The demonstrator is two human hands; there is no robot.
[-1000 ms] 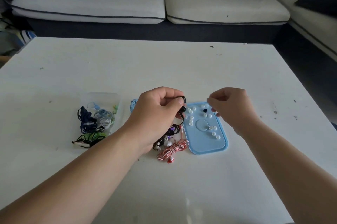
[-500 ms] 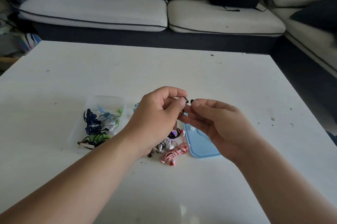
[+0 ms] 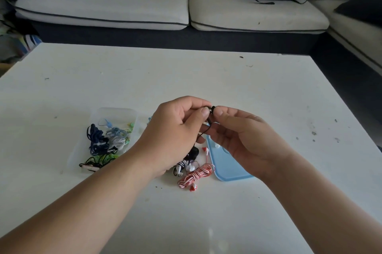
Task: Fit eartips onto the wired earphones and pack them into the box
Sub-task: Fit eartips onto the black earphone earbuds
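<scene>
A second ago the right hand hung over the flat light-blue plastic tray, well apart from the left. Now the two hands meet above the white table. The left hand pinches the small black earbud between thumb and forefinger, its thin black cable trailing down. The right thumb and forefinger are closed together against the bud's tip. They probably hold an eartip, though it is hidden between the fingers.

So I judge the pick is over and the fitting has begun. Packing comes later: the clear plastic box, already holding coiled earphones, lies to the left. A red-and-white striped coiled pair waits beside the tray.

No brand, label or writing can be read anywhere.
</scene>
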